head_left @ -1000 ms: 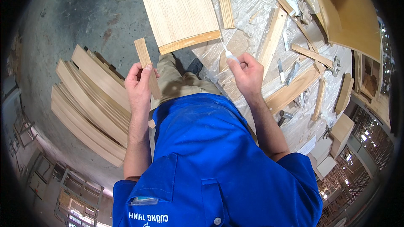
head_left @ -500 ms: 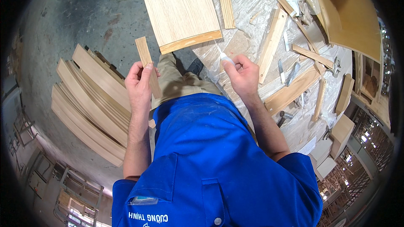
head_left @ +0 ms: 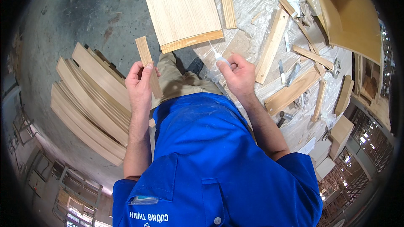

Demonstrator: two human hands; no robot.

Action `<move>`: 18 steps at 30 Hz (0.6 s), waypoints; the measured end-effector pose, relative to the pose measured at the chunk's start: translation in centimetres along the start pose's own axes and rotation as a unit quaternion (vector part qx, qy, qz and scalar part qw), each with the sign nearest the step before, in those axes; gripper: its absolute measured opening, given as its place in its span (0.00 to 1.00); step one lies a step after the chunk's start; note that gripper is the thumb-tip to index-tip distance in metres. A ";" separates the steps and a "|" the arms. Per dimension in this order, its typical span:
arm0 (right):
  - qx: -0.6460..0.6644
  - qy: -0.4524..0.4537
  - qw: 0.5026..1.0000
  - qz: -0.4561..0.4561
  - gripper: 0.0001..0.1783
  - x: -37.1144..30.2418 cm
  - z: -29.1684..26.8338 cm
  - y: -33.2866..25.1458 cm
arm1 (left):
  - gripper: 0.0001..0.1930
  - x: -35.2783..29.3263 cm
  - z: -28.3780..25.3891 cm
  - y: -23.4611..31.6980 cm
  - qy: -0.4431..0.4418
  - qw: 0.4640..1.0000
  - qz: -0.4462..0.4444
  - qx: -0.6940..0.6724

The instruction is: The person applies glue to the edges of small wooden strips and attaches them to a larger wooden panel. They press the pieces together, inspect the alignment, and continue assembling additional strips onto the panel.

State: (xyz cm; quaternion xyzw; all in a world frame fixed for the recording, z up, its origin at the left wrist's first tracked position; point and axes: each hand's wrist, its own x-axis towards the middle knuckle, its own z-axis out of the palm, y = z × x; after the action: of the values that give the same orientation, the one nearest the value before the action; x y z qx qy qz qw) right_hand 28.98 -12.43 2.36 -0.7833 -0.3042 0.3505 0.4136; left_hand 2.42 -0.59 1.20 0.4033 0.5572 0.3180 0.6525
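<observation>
- Pale cream with fine lengthwise streaks on the broad flat wooden board [head_left: 182, 6]
- Warmer honey-orange with lighter patches along the board's narrow wooden edge strip [head_left: 192, 41]
- Mid-brown, straight-grained, on the slim rectangular wooden slat [head_left: 145, 53]
- White on the small thin-nozzled plastic bottle [head_left: 218, 56]
- Solid royal blue, with white lettering, on the short-sleeved cloth shirt [head_left: 189, 130]
- Plain khaki on the cloth trousers [head_left: 181, 83]
- Mottled grey with dark stains on the smooth hard floor [head_left: 94, 12]

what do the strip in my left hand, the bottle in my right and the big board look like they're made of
Strip: wood, apparently unvarnished, with dull brown lengthwise grain. Bottle: probably plastic, whitish, with a slim tapered nozzle. Board: pale, matte wood grain, though whether solid or veneered I can't tell.
</observation>
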 end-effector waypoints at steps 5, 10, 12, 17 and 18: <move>-0.030 -0.032 0.999 -0.023 0.15 -0.5 1.3 -1.9 | 0.08 -0.1 -0.2 0.1 -0.001 1.000 0.003 0.001; -0.045 -0.063 0.996 -0.040 0.15 -0.6 2.3 -2.1 | 0.10 0.0 -0.8 -0.4 -0.003 1.000 -0.002 0.004; -0.048 -0.073 0.995 -0.038 0.15 -0.5 2.4 -2.8 | 0.10 -0.1 -0.9 -0.5 -0.004 1.000 0.000 0.001; -0.028 -0.067 0.996 -0.043 0.16 -0.3 2.9 -2.7 | 0.10 -0.1 -0.9 -0.5 -0.002 1.000 -0.003 0.000; -0.022 -0.066 0.997 -0.019 0.16 -0.4 2.7 -2.9 | 0.10 -0.1 -0.9 -0.5 -0.002 1.000 -0.002 0.001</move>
State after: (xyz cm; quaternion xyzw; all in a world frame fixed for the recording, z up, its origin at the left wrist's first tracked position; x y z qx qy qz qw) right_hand 26.09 -10.15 3.90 -0.7613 -0.3538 0.3866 0.3819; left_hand 1.49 -0.75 0.78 0.4035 0.5566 0.3157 0.6540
